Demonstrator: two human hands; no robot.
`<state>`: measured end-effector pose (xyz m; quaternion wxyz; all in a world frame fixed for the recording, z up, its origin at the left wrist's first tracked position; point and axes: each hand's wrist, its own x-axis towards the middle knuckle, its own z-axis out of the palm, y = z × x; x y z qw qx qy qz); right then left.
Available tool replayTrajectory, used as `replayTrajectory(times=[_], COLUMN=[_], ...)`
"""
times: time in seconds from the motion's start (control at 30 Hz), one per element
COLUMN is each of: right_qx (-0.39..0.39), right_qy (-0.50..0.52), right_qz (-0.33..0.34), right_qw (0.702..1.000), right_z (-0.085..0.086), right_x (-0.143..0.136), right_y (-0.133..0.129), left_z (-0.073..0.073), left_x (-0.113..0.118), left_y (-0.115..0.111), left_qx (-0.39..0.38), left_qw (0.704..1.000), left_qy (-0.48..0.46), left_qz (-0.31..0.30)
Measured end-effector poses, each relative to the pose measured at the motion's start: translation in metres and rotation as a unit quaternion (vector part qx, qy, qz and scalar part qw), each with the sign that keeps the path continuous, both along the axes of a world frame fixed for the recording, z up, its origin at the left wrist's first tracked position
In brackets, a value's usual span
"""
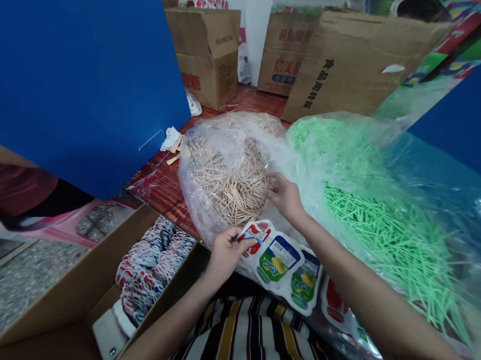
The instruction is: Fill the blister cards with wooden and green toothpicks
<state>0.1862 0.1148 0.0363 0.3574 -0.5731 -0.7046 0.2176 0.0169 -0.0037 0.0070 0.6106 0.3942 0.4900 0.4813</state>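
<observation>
1. Smooth blue panel filled the upper left of the frame.
2. Clear plastic bag at right held thin, bright-green sticks.
3. Open brown cardboard carton, lower left, held red, white and blue folded bundles.
4. Second clear plastic bag, centre, held a heap of thin beige sticks.
5. Strip of flat, curved-edged printed packets, red-and-white and green-and-blue, ran from lower centre toward lower right, partly passing behind the right forearm.
6. Left hand, lower centre, pinched the strip's red-and-white left end between thumb and fingers.
7. Right hand, just right of centre, was at the beige heap's right edge, fingers bent; could not tell whether they pinched a stick.
</observation>
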Motion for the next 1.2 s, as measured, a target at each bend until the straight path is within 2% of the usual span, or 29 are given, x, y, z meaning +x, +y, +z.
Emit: replayTrajectory(times=[0.07,0.13,0.23,0.37,0.47,0.63,0.87,0.97,1.07,1.13,1.2], right_qx=[0.035,0.064,0.076,0.107,0.079,-0.018,-0.018,-0.014,0.012,-0.006,-0.033], right_qy=[0.137,0.26,0.321,0.295,0.258,0.203,0.084,0.078,0.025,-0.01,-0.006], right_qz=[0.01,0.018,0.034,0.026,0.041,0.065,0.148,0.149,0.156,0.181,0.165], right_qw=[0.99,0.963,0.944,0.949,0.962,0.977,0.985,0.986,0.987,0.983,0.986], right_z=[0.014,0.028,0.045,0.051,0.048,0.04,0.043,0.045,0.042,0.04,0.04], right_x=[0.004,0.007,0.011,0.015,0.016,0.016,0.026,0.031,0.033,0.033,0.033], right_y=[-0.019,-0.04,-0.067,-0.088,-0.094,-0.094,-0.092,-0.096,-0.099,-0.1,-0.101], left_z=[0.0,0.0,-0.002,-0.005,-0.007,-0.006,-0.001,0.001,0.002,0.003,0.004], left_x=[0.003,0.007,0.013,0.02,0.023,0.025,0.026,0.025,0.024,0.025,0.026], left_y=[0.001,0.002,0.003,0.004,0.004,0.003,0.002,0.002,0.003,0.004,0.004], left_qx=[-0.01,-0.025,-0.041,-0.046,-0.034,-0.032,-0.062,-0.068,-0.066,-0.062,-0.062], left_qw=[1.0,0.999,0.998,0.997,0.997,0.997,0.995,0.993,0.992,0.991,0.991], left_qy=[-0.015,-0.029,-0.044,-0.052,-0.05,-0.046,-0.069,-0.083,-0.09,-0.096,-0.099], left_qz=[-0.005,-0.008,-0.016,-0.033,-0.044,-0.054,-0.044,-0.051,-0.057,-0.063,-0.067])
